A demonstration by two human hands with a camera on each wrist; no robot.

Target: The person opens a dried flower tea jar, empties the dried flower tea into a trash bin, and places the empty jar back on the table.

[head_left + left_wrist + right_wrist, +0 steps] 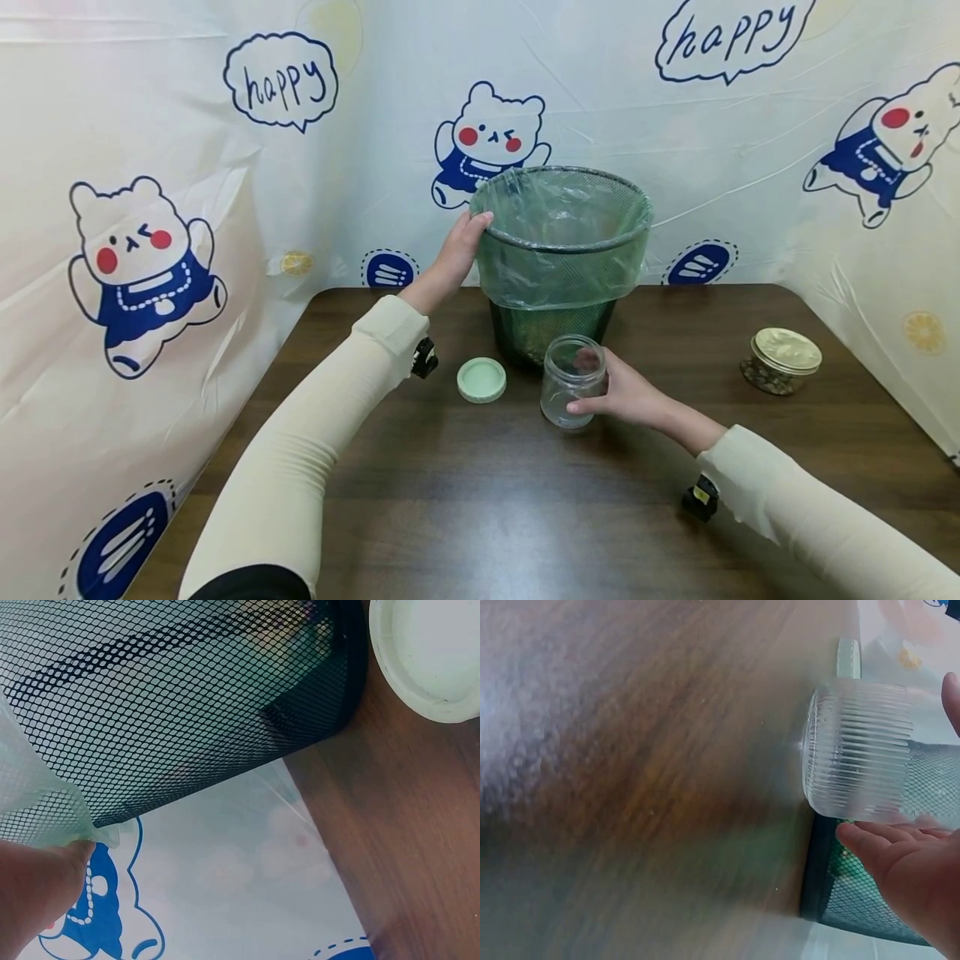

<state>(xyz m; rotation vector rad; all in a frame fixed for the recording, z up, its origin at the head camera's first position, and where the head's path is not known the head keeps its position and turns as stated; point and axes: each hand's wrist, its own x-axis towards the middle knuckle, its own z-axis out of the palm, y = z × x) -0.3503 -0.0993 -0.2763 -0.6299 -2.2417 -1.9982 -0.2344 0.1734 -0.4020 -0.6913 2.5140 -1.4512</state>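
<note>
A mesh waste bin [551, 325] with a green plastic liner [558, 271] folded over its rim stands at the back of the table. My left hand [459, 250] grips the bin's rim at its left side, the thumb against the liner's edge in the left wrist view. In front of the bin is an uncapped clear jar [558, 398], upright, with nothing visible inside. My right hand [633, 392] holds it from the right, thumb on the near side and fingers behind. The right wrist view shows the jar's ribbed wall [862, 750] between thumb and fingers. Left of the jar lies a pale green lid [482, 379].
A low jar with a gold lid [787, 350] and small dark pieces inside stands at the right of the brown table [465, 508]. Behind and beside the table hangs a printed cloth [375, 167] with cartoon bears.
</note>
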